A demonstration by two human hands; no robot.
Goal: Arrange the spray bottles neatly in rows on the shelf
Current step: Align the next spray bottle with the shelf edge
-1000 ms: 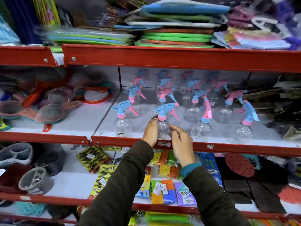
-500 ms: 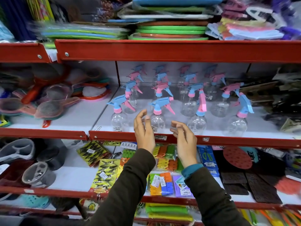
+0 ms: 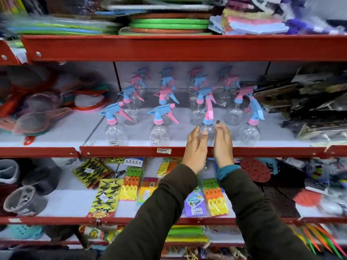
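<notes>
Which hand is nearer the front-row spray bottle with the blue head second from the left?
Left. The left hand sits just right of that blue-headed bottle; the right hand is farther right, beyond the pink-headed bottle between the hands.

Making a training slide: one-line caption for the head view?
Both hands, left hand and right hand, cup the third front-row spray bottle on the red-edged shelf.

Your spray bottles (image 3: 207, 128) were clear, heads mixed blue and pink; the one between your hands had a pink head on a blue collar. Shelf (image 3: 120, 152) edges were red, boards white. Your sleeves (image 3: 165, 212) were dark olive, right cuff (image 3: 228, 170) teal. Green and orange discs (image 3: 169, 25) above; yellow, orange, green clip packs (image 3: 131, 184) below.
</notes>
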